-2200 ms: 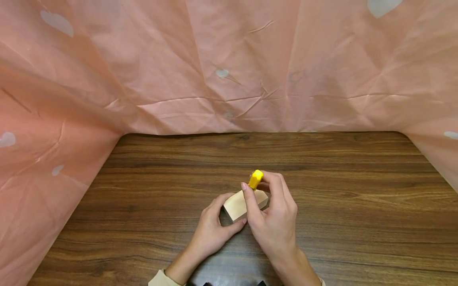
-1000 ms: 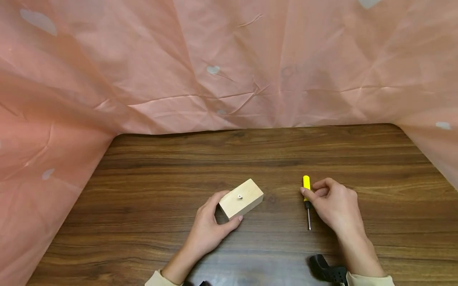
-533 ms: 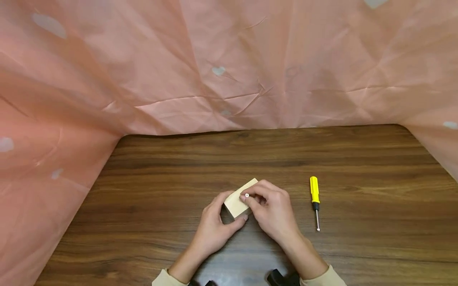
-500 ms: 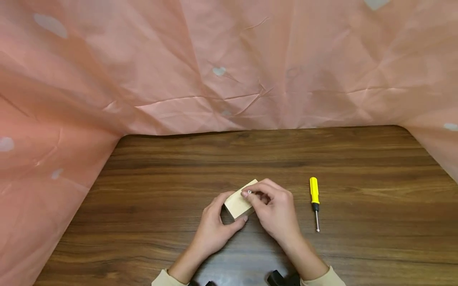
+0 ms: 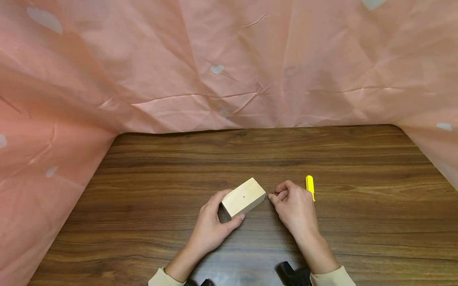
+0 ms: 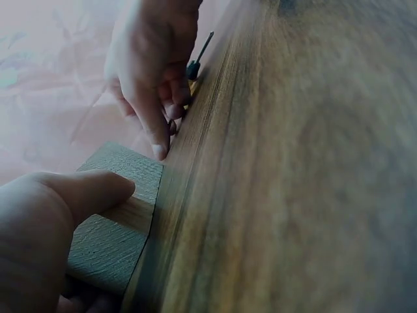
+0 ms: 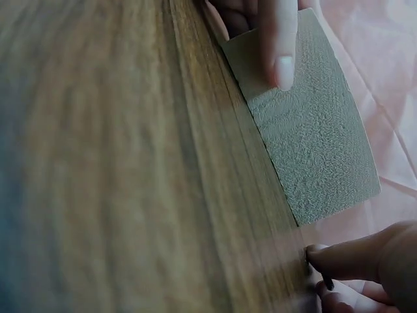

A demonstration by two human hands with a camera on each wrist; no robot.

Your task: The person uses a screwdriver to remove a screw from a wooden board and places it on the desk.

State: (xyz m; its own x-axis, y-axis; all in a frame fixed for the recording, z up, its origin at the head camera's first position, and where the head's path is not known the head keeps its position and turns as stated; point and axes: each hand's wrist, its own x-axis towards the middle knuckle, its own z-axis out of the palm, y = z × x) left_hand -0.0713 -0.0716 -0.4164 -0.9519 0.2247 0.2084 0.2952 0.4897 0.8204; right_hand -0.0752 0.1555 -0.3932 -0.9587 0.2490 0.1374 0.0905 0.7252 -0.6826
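Observation:
A pale wooden block (image 5: 247, 194) lies on the table with a small dark hole in its top face. My left hand (image 5: 211, 222) grips its near end, thumb on the front side and fingers behind. Just right of the block, my right hand (image 5: 295, 206) is low at the table, its fingertips pinching a small screw (image 7: 328, 282) that is mostly hidden by them. Beyond that hand lies a screwdriver (image 5: 309, 186) with a yellow handle; the hand covers its shaft in the head view, though the left wrist view shows it.
The brown wood-grain table (image 5: 179, 159) is bordered at the back and sides by a pink curtain (image 5: 161, 71) with pale hearts. Black wrist-worn gear (image 5: 293, 274) shows beside the right sleeve (image 5: 332, 277).
The screwdriver was set down on the right. The right hand then took the screw out of the block and carried it right, down to the table. The left hand keeps its grip.

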